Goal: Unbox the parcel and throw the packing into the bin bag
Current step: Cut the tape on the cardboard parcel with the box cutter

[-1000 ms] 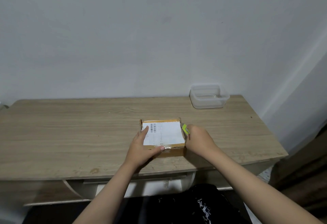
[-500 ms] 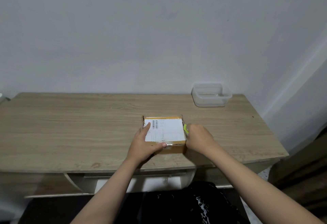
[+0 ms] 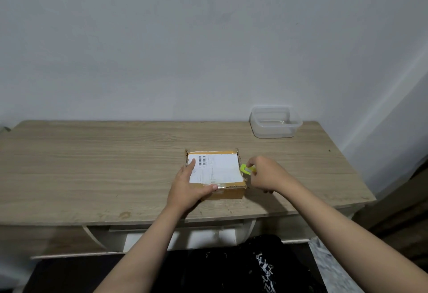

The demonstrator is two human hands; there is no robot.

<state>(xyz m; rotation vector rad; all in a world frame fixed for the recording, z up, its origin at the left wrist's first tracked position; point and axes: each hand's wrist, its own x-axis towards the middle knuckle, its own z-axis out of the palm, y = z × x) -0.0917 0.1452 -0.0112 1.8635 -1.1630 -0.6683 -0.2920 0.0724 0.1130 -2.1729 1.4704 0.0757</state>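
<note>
A small brown cardboard parcel (image 3: 222,177) with a white shipping label on top lies flat on the wooden table (image 3: 92,167), near the front edge. My left hand (image 3: 188,187) presses down on its near-left corner, fingers spread over the label and thumb along the front edge. My right hand (image 3: 266,174) sits just right of the parcel, closed around a small yellow-green cutter (image 3: 246,169) whose tip points at the parcel's right side. A black bin bag (image 3: 231,267) lies below the table edge in front of me.
A clear, lidless plastic container (image 3: 275,122) stands at the table's back right by the wall. The wall runs right behind the table. Dark furniture (image 3: 398,211) stands to the right of the table.
My right hand has drawn slightly away from the parcel's right edge, exposing more of the yellow-green cutter. My left hand stays pressed on the parcel.
</note>
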